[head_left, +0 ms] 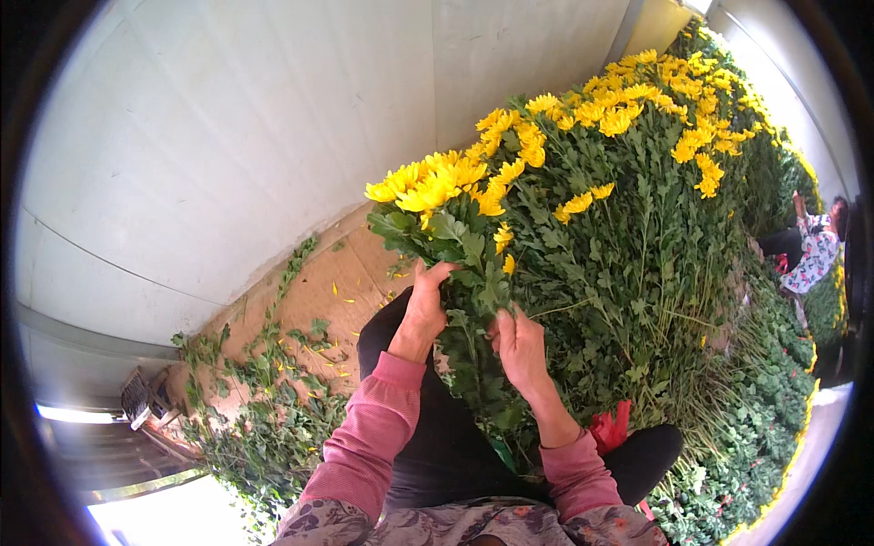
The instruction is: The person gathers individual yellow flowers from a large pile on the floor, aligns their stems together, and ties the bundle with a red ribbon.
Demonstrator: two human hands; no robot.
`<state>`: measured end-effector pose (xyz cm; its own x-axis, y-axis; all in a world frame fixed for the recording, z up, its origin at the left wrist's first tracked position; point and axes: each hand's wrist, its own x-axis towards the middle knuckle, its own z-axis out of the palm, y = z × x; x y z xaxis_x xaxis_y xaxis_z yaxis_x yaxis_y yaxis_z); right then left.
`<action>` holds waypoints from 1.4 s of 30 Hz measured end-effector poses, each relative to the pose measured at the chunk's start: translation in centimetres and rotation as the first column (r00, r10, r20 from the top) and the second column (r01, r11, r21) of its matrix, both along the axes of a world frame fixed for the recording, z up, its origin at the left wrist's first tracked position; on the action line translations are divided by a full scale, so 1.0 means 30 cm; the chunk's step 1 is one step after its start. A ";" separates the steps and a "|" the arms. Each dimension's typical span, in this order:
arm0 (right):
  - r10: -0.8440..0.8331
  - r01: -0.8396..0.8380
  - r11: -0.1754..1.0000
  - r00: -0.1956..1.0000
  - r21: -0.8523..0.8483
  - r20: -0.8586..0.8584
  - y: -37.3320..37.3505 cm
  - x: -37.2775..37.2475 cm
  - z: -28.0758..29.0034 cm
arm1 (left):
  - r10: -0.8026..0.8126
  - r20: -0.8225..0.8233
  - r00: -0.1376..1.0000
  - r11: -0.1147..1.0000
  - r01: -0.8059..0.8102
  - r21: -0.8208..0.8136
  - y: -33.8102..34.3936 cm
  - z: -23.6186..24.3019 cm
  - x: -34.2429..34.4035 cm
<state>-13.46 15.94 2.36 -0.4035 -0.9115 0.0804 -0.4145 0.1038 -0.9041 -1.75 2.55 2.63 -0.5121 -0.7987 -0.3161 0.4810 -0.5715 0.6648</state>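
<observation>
A bunch of yellow chrysanthemums (432, 187) with leafy green stems stands out in front of me, blooms pointing away. My left hand (425, 305) is closed round the stems just under the flower heads, its thumb across the leaves. Lower down and to the right, my right hand (521, 348) is closed on the leafy stems of the same bunch; its fingertips are partly hidden by leaves. The stem ends hang down over my dark-trousered lap, among the foliage.
A large heap of cut chrysanthemums (628, 218) lies to the right. Stripped leaves and petals litter the brown floor (350, 259) at left. A pale panel wall (273, 118) rises beyond. Red cloth or plastic (610, 428) lies by my right knee. Another person (815, 246) sits far right.
</observation>
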 end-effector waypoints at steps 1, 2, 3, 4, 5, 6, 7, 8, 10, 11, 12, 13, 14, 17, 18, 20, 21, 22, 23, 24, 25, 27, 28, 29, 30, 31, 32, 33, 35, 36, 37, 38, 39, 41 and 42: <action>-0.006 0.006 0.999 1.000 0.034 -0.011 -0.003 0.001 0.003 | -0.022 -0.031 0.999 0.996 0.025 0.080 0.004 -0.001 0.006; -0.011 0.013 0.998 1.000 0.068 -0.021 -0.006 0.001 0.006 | -0.029 -0.045 0.999 0.996 0.032 0.083 0.007 0.005 0.011; -0.024 0.027 0.994 0.999 0.107 -0.035 -0.006 -0.004 0.014 | -0.042 -0.062 0.997 0.995 0.047 0.092 0.015 0.013 0.006; -0.023 0.031 0.996 0.996 0.080 -0.091 -0.012 -0.002 0.027 | -0.056 -0.077 0.995 0.993 0.063 0.099 0.021 0.023 0.001; -0.024 0.033 0.998 0.989 0.054 -0.145 -0.025 0.008 0.044 | -0.022 -0.052 0.998 1.000 0.022 0.002 0.019 0.033 -0.007; -0.020 0.028 0.999 0.982 0.037 -0.186 -0.035 0.039 0.069 | 0.020 -0.017 1.000 0.996 -0.021 -0.089 0.021 0.043 0.001; -0.009 0.013 1.000 0.980 0.019 -0.197 -0.034 0.067 0.082 | 0.037 0.001 0.999 0.986 -0.036 -0.161 0.034 0.035 -0.012; 0.014 -0.002 0.999 0.953 0.042 -0.303 -0.038 0.091 0.074 | 0.041 0.103 0.994 0.973 -0.016 -0.232 0.021 0.044 -0.011; 0.157 -0.134 0.988 0.876 0.083 -0.457 -0.039 0.098 0.083 | 0.043 0.128 0.991 0.970 -0.010 -0.243 0.017 0.042 0.020; 0.214 -0.194 0.977 0.841 0.094 -0.497 -0.038 0.063 0.070 | 0.082 0.059 0.995 0.985 -0.072 -0.156 0.020 0.011 0.043; 0.267 -0.254 0.962 0.800 0.099 -0.538 -0.044 0.011 0.052 | 0.131 -0.007 0.991 0.989 -0.132 -0.070 0.013 -0.012 0.067; 0.143 -0.153 0.988 0.901 0.008 -0.409 -0.054 -0.061 -0.024 | 0.112 -0.038 0.993 0.994 -0.112 0.012 0.009 0.000 0.082; 0.019 -0.039 0.997 0.965 -0.069 -0.262 -0.061 -0.142 -0.118 | 0.120 -0.057 0.991 0.993 -0.119 0.008 0.020 0.036 0.081; -0.034 0.123 0.990 0.668 0.064 -0.744 -0.026 -0.400 -0.304 | 0.081 -0.031 0.996 0.995 -0.079 0.062 0.003 0.047 0.105; -0.004 0.206 0.970 0.536 0.127 -0.844 0.001 -0.483 -0.382 | 0.035 -0.009 0.999 0.999 -0.035 0.032 -0.002 0.030 0.108; 0.164 0.251 0.928 0.385 0.274 -0.908 0.025 -0.569 -0.420 | -0.037 0.050 0.998 0.999 0.039 -0.033 -0.007 0.007 0.136; 0.127 0.229 0.948 0.371 0.223 -0.920 0.019 -0.595 -0.406 | -0.029 0.025 0.999 0.999 0.030 -0.027 -0.005 0.013 0.126; 0.088 0.226 0.953 0.435 0.203 -0.896 0.012 -0.616 -0.394 | -0.057 -0.011 0.998 0.998 0.057 -0.001 -0.014 -0.005 0.137; 0.049 0.226 0.957 0.496 0.183 -0.867 0.005 -0.635 -0.385 | -0.046 -0.022 0.999 0.999 0.046 -0.003 -0.017 -0.006 0.137; 0.013 0.224 0.961 0.554 0.164 -0.832 -0.004 -0.643 -0.366 | -0.032 -0.030 0.999 0.999 0.032 -0.004 -0.016 -0.002 0.132; -0.089 0.200 0.980 0.534 0.023 -0.841 -0.009 -0.654 -0.359 | 0.004 -0.041 0.999 1.000 -0.004 -0.017 -0.015 0.001 0.119; -0.222 0.333 0.943 0.672 0.019 -0.707 -0.010 -0.658 -0.329 | 0.017 0.028 0.999 0.999 -0.016 -0.043 -0.016 -0.005 0.116; -0.292 0.395 0.918 0.725 0.028 -0.624 -0.013 -0.654 -0.313 | 0.026 0.066 0.997 0.998 -0.022 -0.057 -0.013 -0.005 0.116; -0.305 0.454 0.888 0.705 0.077 -0.640 -0.017 -0.655 -0.292 | 0.006 0.074 0.997 0.999 -0.002 -0.050 -0.007 0.003 0.115; -0.242 0.418 0.906 0.650 0.073 -0.720 -0.003 -0.682 -0.301 | 0.011 0.058 0.998 0.999 -0.008 -0.048 -0.003 0.010 0.104; -0.177 0.383 0.921 0.585 0.077 -0.792 0.014 -0.715 -0.331 | 0.015 0.043 0.999 0.999 -0.013 -0.042 0.000 0.012 0.092; -0.111 0.347 0.934 0.509 0.086 -0.853 0.031 -0.750 -0.358 | 0.021 0.027 0.999 0.999 -0.020 -0.037 0.002 0.016 0.078; -0.105 0.332 0.938 0.534 0.094 -0.839 0.021 -0.741 -0.362 | 0.004 -0.001 1.000 1.000 -0.004 0.006 0.001 0.027 0.078; -0.181 0.360 0.933 0.467 -0.002 -0.866 0.021 -0.740 -0.358 | -0.025 -0.065 0.998 0.996 0.030 0.089 0.006 0.060 0.066; -0.218 0.369 0.928 0.436 -0.047 -0.873 0.029 -0.742 -0.360 | 0.002 -0.010 1.000 0.994 -0.001 0.109 0.013 0.054 0.065; -0.227 0.368 0.930 0.571 -0.001 -0.789 0.012 -0.716 -0.327 | 0.040 0.009 0.999 0.996 -0.040 0.077 0.007 0.044 0.075; -0.279 0.401 0.916 0.649 0.007 -0.708 0.016 -0.676 -0.295 | 0.078 0.026 0.997 0.996 -0.079 0.046 -0.001 0.024 0.082; -0.306 0.365 0.929 0.664 -0.062 -0.682 0.023 -0.662 -0.268 | 0.071 0.022 0.997 0.994 -0.073 0.081 -0.013 0.002 0.083; -0.344 0.313 0.936 0.717 -0.161 -0.606 0.037 -0.635 -0.231 | 0.066 0.036 0.997 0.997 -0.067 0.023 -0.019 -0.023 0.079; -0.357 0.303 0.934 0.750 -0.190 -0.557 0.050 -0.609 -0.206 | 0.070 0.082 0.994 0.997 -0.069 -0.020 -0.020 -0.043 0.072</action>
<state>-31.75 17.45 -3.82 -0.5317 -0.7092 0.4630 -0.8110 0.2688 -0.5196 0.41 1.94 1.34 -0.4277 -0.8372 -0.3409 0.4625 -0.5267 0.7132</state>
